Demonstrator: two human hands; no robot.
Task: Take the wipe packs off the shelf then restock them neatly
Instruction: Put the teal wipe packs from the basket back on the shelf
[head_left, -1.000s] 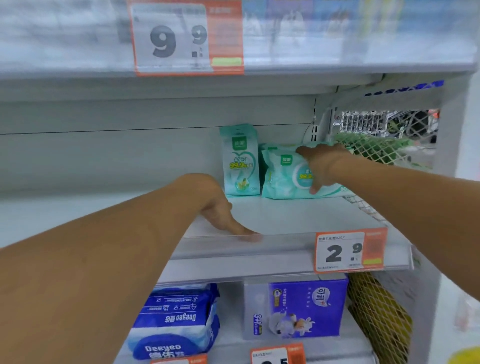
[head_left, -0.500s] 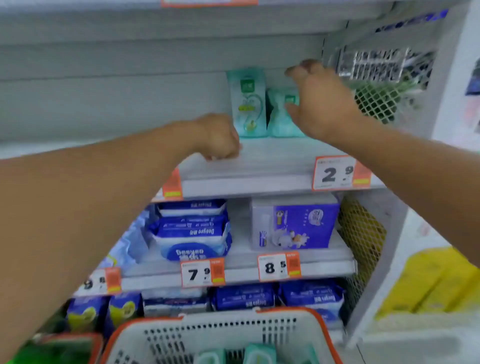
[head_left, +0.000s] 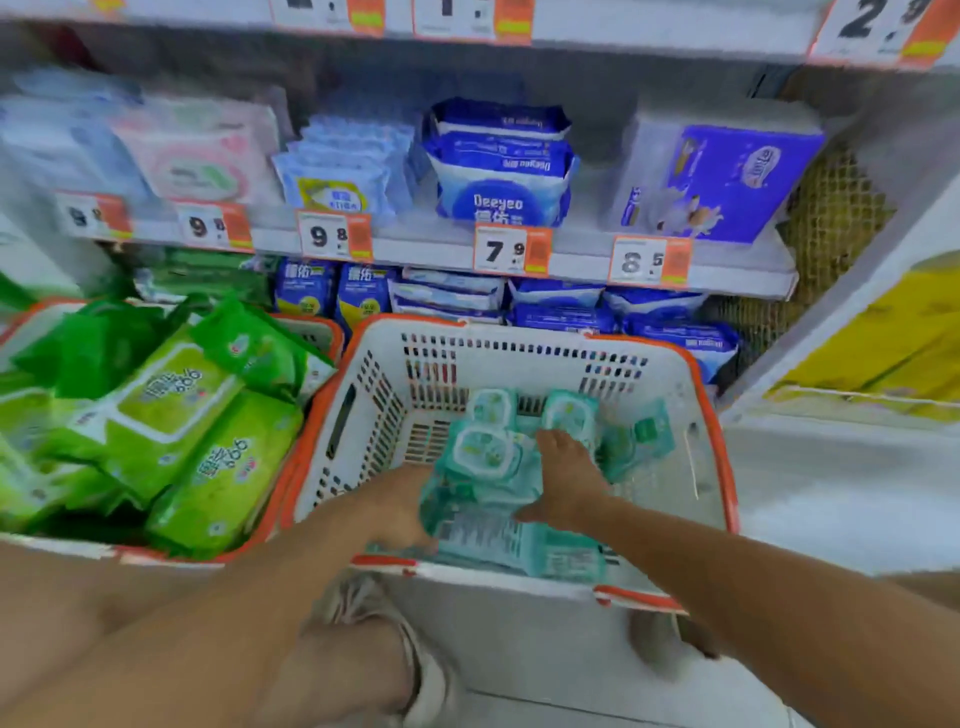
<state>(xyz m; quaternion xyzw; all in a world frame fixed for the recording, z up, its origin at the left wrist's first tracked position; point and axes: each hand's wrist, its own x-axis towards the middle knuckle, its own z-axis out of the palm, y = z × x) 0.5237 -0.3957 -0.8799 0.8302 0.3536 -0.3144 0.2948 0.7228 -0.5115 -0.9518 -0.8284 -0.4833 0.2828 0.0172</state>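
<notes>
Both hands are down inside the white slotted plastic basket with the orange rim (head_left: 670, 374), which stands on the floor before the shelves, probably gathering packs to carry back up for restocking. The left hand (head_left: 402, 512) is tucked against the left side of the heap, and whether its fingers curl round a pack I cannot tell; the right hand (head_left: 569, 480) lies on top with fingers fairly straight, pressing. The small teal soft-plastic wipe packs (head_left: 480, 452) lie jumbled there, some showing white oval lids, others their printed backs.
</notes>
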